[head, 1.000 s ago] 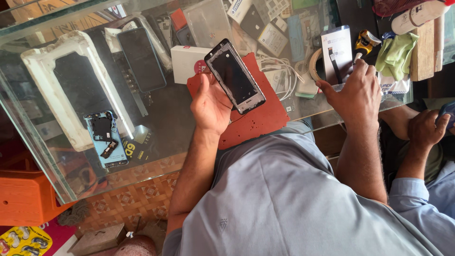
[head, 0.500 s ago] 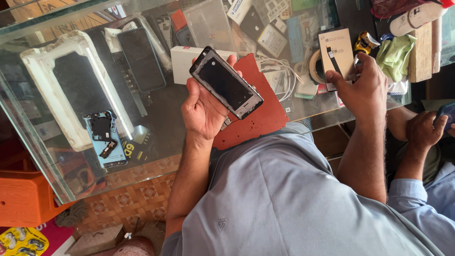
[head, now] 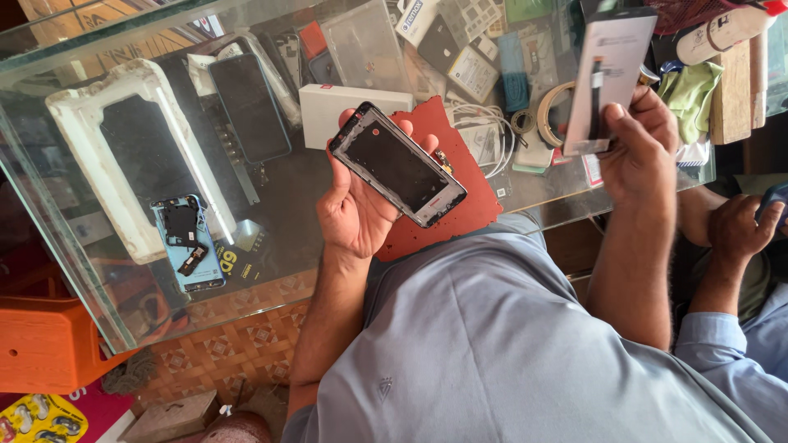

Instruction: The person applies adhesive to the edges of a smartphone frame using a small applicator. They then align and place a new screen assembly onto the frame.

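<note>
Left hand [head: 355,205] cradles a black rectangular phone frame [head: 398,163]; raised right hand [head: 636,148] grips a pale flat panel [head: 611,78], top edge cropped.

Phone frame [head: 399,164] and packet [head: 609,78] in hands.

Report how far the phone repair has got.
Done: the phone frame in the left hand looks stripped, with no screen fitted. In hand: the right hand holds a flat pale panel above the glass table. Left: the panel is not yet on the frame.
</note>
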